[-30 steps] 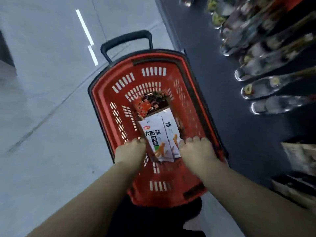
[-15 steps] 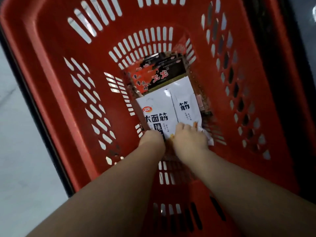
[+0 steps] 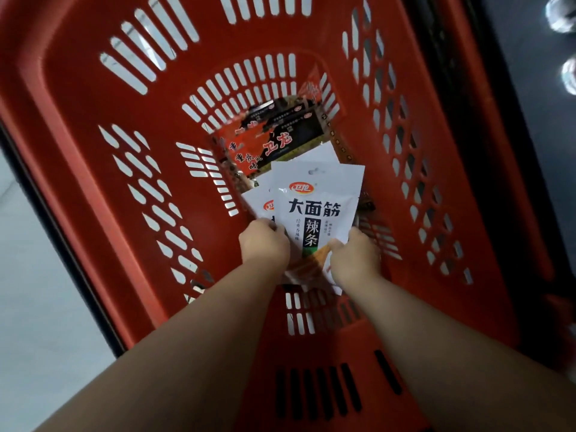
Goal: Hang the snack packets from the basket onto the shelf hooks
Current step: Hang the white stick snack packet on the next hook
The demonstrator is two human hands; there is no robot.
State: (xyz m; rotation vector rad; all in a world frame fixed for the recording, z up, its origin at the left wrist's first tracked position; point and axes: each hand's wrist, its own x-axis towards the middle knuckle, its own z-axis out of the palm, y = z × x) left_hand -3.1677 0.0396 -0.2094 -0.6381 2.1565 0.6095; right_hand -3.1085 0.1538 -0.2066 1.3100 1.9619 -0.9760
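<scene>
Both hands [image 3: 265, 243] [image 3: 355, 257] pinch white packet [image 3: 318, 210] tightly.

One basket [image 3: 93, 151]; two hands; white packets [image 3: 314, 207], count unclear.

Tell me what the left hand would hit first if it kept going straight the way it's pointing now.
Probably the partly covered white packet just beyond the left hand, lying under the front white packet. Past it lie the red-and-black packets. Depth is hard to judge here.
</scene>
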